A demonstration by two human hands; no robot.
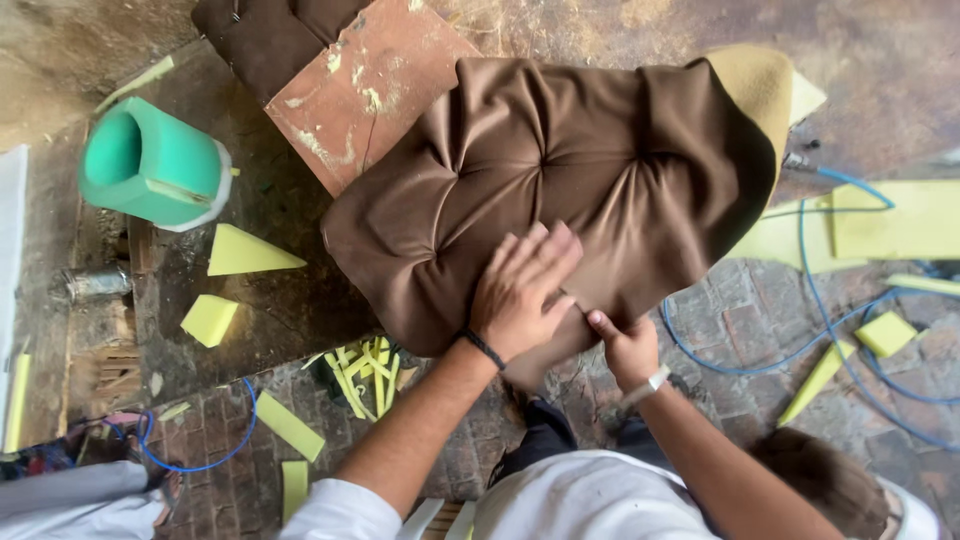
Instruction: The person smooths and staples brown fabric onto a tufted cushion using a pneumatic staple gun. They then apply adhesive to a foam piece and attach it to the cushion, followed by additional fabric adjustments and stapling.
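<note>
A brown tufted upholstery cover [560,170] lies stretched over a padded panel, with tan backing showing at its far right end. My left hand [520,290] lies flat on the cover's near edge, fingers spread, a dark band on the wrist. My right hand [625,345] pinches the fabric's lower edge just beside it, a pale band on its wrist.
A reddish board [365,90] sticks out under the cover. A green foam roll [150,165] lies at left. Yellow foam offcuts [245,252] and strips [365,375] are scattered around. A blue hose [815,300] loops over the brick floor at right. Another person's clothing shows bottom left.
</note>
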